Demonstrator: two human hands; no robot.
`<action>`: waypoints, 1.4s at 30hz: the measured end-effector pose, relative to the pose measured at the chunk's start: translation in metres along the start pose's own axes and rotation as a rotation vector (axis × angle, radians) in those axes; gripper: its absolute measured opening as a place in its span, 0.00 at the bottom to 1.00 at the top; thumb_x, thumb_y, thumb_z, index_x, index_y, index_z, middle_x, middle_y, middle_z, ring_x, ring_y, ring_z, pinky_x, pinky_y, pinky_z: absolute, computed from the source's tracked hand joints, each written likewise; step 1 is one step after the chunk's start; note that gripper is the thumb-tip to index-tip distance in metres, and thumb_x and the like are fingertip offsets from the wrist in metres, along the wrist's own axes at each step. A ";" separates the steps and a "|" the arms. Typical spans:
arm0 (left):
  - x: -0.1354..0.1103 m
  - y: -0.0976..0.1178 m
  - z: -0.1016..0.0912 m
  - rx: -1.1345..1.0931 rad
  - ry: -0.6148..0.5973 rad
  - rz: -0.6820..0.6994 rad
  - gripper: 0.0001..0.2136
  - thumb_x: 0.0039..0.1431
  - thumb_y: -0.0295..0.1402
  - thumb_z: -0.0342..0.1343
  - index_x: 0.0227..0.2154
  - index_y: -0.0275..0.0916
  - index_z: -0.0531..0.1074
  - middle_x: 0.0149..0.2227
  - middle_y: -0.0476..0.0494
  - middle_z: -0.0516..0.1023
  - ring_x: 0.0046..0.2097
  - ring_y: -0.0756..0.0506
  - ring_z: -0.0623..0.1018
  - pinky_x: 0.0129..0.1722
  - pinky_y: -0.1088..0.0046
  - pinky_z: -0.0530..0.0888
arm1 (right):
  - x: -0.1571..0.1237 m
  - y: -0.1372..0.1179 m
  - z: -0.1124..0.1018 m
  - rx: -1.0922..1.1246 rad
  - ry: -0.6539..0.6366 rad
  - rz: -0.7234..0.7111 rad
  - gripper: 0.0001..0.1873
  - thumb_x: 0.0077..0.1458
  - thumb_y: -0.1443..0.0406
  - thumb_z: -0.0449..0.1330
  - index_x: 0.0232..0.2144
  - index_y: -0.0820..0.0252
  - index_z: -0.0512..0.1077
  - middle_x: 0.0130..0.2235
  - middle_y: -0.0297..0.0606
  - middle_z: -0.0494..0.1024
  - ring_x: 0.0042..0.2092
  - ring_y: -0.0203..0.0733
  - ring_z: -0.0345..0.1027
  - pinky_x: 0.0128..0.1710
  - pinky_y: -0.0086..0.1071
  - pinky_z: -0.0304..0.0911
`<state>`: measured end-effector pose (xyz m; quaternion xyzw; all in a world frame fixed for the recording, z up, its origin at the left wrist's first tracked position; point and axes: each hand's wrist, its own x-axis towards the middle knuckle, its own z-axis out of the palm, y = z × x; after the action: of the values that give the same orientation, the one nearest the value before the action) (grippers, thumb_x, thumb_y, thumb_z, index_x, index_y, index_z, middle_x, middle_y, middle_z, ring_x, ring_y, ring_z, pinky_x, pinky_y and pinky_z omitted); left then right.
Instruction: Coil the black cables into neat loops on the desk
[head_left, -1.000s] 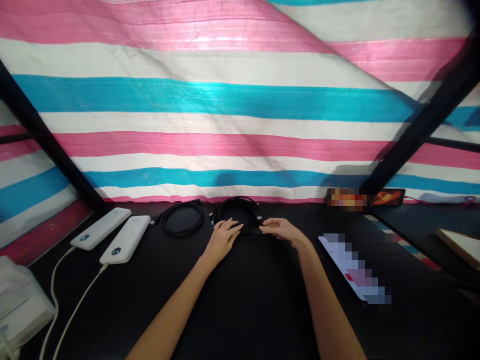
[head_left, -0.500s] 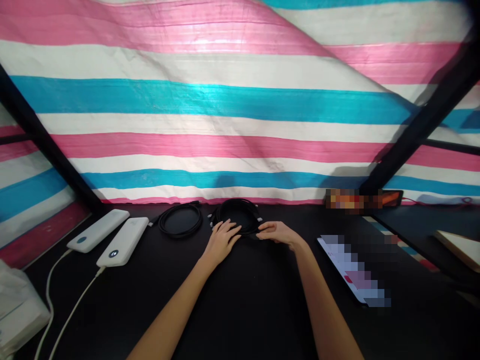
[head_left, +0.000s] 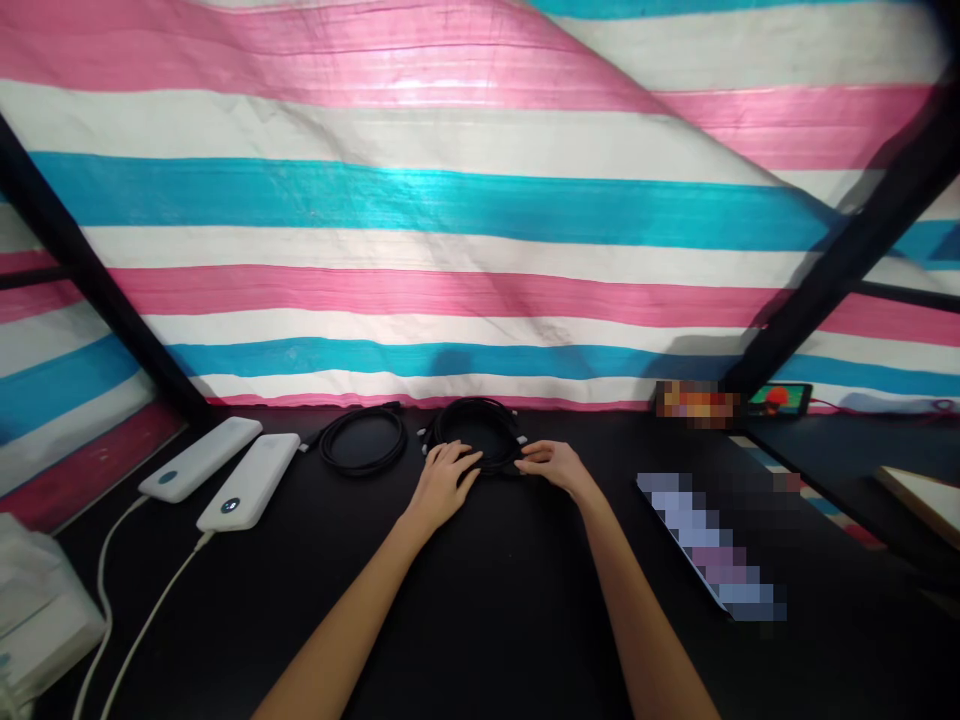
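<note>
A coil of black cables (head_left: 484,402) lies at the back middle of the black table, with light-coloured connector ends showing at its sides. My left hand (head_left: 445,480) rests over the coil's near left edge, palm down with fingers stretched and apart. At the near right edge, my right hand (head_left: 559,467) has its fingers bent together on a dark piece of the cable; exactly what lies between the fingertips is partly hidden. Just left of this coil sits a second coiled black cable (head_left: 361,470), untouched, its plug pointing left.
Two white power banks (head_left: 247,485) with white cords lie on the left, behind a white plastic packet (head_left: 45,610). A phone with a blurred screen (head_left: 694,550) is on the right. Farther back stands a small lit screen (head_left: 781,399). Striped sheeting (head_left: 450,205) closes off the back.
My right hand has shifted very slightly to the left along the coil's near right edge. My left hand stays in place. The view has moved a touch.
</note>
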<state>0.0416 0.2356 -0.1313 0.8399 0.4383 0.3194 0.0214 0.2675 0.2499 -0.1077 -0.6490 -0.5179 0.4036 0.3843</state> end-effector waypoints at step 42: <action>-0.002 -0.047 -0.070 0.239 0.428 -0.670 0.17 0.64 0.42 0.39 0.35 0.40 0.72 0.36 0.45 0.73 0.38 0.45 0.73 0.31 0.72 0.63 | 0.006 -0.005 0.016 0.012 0.565 -0.261 0.17 0.43 0.51 0.58 0.20 0.57 0.64 0.23 0.36 0.72 0.26 0.39 0.65 0.28 0.31 0.59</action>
<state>-0.0322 0.2462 -0.0910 0.5619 0.7161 0.4090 -0.0652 0.2521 0.2574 -0.1102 -0.6612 -0.4670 0.1576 0.5656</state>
